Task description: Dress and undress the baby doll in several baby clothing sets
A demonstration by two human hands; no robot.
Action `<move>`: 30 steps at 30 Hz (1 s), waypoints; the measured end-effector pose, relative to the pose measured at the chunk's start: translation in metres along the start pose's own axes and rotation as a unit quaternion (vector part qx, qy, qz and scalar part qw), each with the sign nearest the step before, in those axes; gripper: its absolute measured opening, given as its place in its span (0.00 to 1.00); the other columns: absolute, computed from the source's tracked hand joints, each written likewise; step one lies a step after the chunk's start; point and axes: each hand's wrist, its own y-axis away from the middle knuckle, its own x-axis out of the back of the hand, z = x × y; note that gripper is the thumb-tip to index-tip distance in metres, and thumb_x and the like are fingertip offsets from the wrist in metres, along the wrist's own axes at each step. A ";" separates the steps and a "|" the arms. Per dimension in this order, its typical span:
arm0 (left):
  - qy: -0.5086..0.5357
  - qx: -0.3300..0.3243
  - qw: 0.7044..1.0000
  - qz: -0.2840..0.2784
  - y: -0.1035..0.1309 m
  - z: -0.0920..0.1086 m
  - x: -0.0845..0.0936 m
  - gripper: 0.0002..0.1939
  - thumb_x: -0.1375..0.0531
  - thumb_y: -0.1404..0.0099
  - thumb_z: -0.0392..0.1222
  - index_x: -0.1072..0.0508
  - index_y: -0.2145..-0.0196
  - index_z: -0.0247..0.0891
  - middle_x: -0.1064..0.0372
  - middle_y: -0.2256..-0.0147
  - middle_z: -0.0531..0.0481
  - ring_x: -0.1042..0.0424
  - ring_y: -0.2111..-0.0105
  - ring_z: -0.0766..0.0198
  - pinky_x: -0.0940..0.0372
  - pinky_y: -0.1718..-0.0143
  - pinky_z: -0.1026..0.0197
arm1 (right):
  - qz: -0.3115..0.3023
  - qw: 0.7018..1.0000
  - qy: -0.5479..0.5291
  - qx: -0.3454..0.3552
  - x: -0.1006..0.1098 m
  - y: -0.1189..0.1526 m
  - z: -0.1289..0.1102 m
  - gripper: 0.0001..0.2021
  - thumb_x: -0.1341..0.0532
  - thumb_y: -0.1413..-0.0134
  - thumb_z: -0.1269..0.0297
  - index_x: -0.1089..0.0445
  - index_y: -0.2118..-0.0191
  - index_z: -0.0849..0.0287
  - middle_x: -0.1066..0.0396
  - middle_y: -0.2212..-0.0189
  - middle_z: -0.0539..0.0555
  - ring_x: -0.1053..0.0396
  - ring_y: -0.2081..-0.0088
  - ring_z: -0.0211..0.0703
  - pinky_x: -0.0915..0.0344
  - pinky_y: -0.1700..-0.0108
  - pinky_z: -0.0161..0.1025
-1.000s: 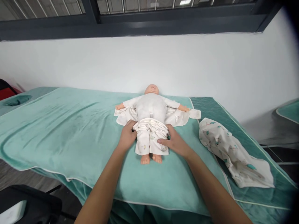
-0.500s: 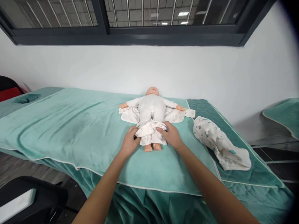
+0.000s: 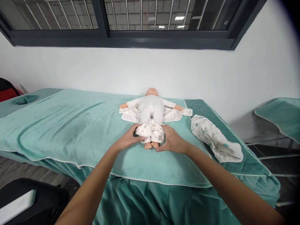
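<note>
A baby doll (image 3: 152, 104) in white clothing lies on its back, arms stretched out to the sides. Patterned white baby pants (image 3: 151, 131) are bunched around its lower legs, with both bare feet showing below. My left hand (image 3: 127, 138) is cupped at the left side of the pants, its thumb and fingers apart and touching the cloth. At the right side, my right hand (image 3: 174, 139) is curved with fingers at the pants' edge and thumb near the feet. An open white baby top (image 3: 173, 115) lies spread under the doll's torso and arms.
A patterned white cloth bundle (image 3: 215, 139) lies to the right. Beneath everything is a bed with a green cover (image 3: 70, 125), against a white wall (image 3: 112, 68) below a barred window. A black chair-like object (image 3: 47, 197) stands at lower left, another green-covered surface (image 3: 281, 115) at right.
The rolled pants fabric has loosened and spread over the lower legs. My fingers have come off the roll to the sides of the legs, and the feet are closer together.
</note>
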 end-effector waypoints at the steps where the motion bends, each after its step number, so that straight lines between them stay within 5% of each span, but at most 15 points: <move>1: -0.014 -0.002 1.000 0.005 0.002 0.002 -0.002 0.32 0.35 0.43 0.50 0.37 0.43 0.41 0.34 0.46 0.45 0.34 0.47 0.54 0.36 0.48 0.54 | 0.000 1.000 0.006 -0.004 0.000 0.000 -0.002 0.47 0.27 0.67 0.42 0.43 0.42 0.57 0.36 0.48 0.61 0.39 0.44 0.60 0.43 0.44 0.53; 7: -0.118 0.038 0.991 0.058 -0.001 0.012 -0.019 0.32 0.34 0.46 0.57 0.35 0.49 0.38 0.31 0.52 0.45 0.31 0.52 0.51 0.36 0.52 0.52 | -0.024 0.999 0.035 -0.032 0.010 0.002 -0.018 0.32 0.33 0.56 0.42 0.38 0.51 0.57 0.30 0.55 0.57 0.32 0.52 0.53 0.39 0.53 0.44; 14: -0.094 0.031 0.995 -0.002 0.015 0.044 -0.010 0.23 0.40 0.40 0.58 0.33 0.55 0.40 0.29 0.59 0.51 0.30 0.58 0.54 0.37 0.58 0.57 | -0.070 0.994 0.060 -0.063 0.027 0.020 -0.039 0.24 0.43 0.46 0.36 0.36 0.59 0.54 0.26 0.63 0.53 0.29 0.62 0.49 0.42 0.66 0.37; 19: -0.110 0.014 0.991 -0.079 0.038 0.053 -0.012 0.35 0.35 0.46 0.62 0.37 0.47 0.41 0.31 0.52 0.47 0.30 0.54 0.52 0.35 0.55 0.55 | -0.063 0.990 0.112 -0.060 0.027 0.033 -0.052 0.22 0.45 0.42 0.38 0.35 0.62 0.55 0.25 0.66 0.54 0.28 0.64 0.48 0.45 0.67 0.37; 22: -0.233 -0.020 0.972 -0.027 0.045 0.049 -0.020 0.41 0.31 0.51 0.61 0.38 0.46 0.39 0.33 0.49 0.41 0.33 0.49 0.46 0.37 0.51 0.50 | -0.047 0.984 0.165 -0.047 0.020 0.033 -0.056 0.22 0.46 0.41 0.40 0.35 0.62 0.56 0.24 0.67 0.54 0.27 0.63 0.49 0.45 0.64 0.38; 30: -0.351 -0.001 0.935 0.046 0.037 0.054 -0.024 0.20 0.43 0.36 0.54 0.35 0.51 0.42 0.27 0.55 0.46 0.28 0.54 0.48 0.38 0.57 0.54 | -0.040 0.959 0.279 -0.027 0.019 0.021 -0.056 0.16 0.47 0.37 0.48 0.36 0.59 0.56 0.23 0.64 0.54 0.27 0.62 0.49 0.45 0.62 0.39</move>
